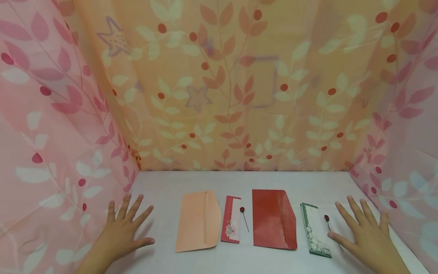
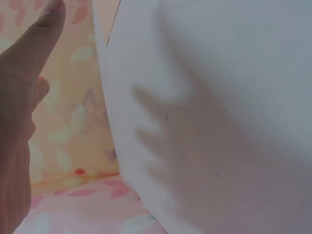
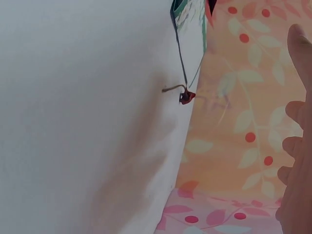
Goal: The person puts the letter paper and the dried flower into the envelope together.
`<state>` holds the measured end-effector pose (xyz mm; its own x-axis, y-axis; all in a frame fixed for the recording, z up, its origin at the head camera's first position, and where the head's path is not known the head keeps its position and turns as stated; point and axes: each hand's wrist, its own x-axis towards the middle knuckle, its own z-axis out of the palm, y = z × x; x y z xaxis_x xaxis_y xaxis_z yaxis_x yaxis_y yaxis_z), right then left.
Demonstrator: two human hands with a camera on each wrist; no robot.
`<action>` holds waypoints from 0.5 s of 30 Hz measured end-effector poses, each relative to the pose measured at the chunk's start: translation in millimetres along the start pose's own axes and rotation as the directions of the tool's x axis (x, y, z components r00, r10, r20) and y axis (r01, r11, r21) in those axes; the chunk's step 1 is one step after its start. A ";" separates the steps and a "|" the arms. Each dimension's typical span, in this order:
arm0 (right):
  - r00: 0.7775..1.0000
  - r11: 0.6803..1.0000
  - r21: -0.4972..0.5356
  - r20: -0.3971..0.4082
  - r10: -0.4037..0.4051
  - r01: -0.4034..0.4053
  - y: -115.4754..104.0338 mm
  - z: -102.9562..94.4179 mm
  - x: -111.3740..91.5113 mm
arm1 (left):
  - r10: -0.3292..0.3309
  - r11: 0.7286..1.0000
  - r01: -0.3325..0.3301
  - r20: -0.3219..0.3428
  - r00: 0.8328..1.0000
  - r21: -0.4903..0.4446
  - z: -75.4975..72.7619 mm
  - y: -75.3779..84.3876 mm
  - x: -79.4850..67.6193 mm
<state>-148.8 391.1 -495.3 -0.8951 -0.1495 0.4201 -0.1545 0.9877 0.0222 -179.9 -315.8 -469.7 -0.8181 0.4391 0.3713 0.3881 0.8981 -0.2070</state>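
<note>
Head: left hand (image 1: 120, 230) empty, fingers spread, near peach envelope (image 1: 195, 222); right hand (image 1: 367, 238) likewise, nearest rose (image 1: 326, 218) beside green card (image 1: 315, 230). Rose likely light, fragile; pinch stem (image 1: 329, 225). Left wrist: thumb (image 2: 39, 39) apart. Right wrist: rose on table (image 3: 63, 87).

A white table (image 1: 164, 198) carries a row of six things, lying flat from left to right: a peach envelope (image 1: 193, 222), its flap edge to the right; a red-edged floral card (image 1: 230, 219); a thin-stemmed red rose (image 1: 242, 210) just beside it; a red envelope (image 1: 267, 219), flap edge also rightward; a green-edged floral card (image 1: 315, 230), slightly slanted — and a second rose (image 1: 326, 218) near it.
</note>
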 end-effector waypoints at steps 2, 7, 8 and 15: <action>1.000 1.000 -0.007 0.009 -0.002 0.002 -2.6 1.4 1.9 | 0.006 1.000 -0.006 -0.005 1.000 -0.005 -1.3 1.6 1.8; 0.999 0.999 0.027 -0.012 -0.032 0.032 -4.0 6.8 4.1 | 0.022 1.000 -0.022 0.000 1.000 0.004 -0.8 4.0 7.3; 0.999 0.998 0.040 -0.023 -0.040 0.041 -3.9 7.8 4.6 | 0.026 1.000 -0.026 0.000 1.000 0.004 -0.5 4.5 8.6; 0.998 0.996 0.065 -0.030 -0.054 0.056 -12.2 11.3 8.1 | 0.053 0.998 -0.053 -0.013 0.999 -0.041 -0.7 13.4 19.6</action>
<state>-158.9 377.4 -502.4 -0.8723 -0.2011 0.4456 -0.2312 0.9728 -0.0136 -190.4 -295.1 -464.6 -0.7907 0.4864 0.3718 0.4482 0.8736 -0.1896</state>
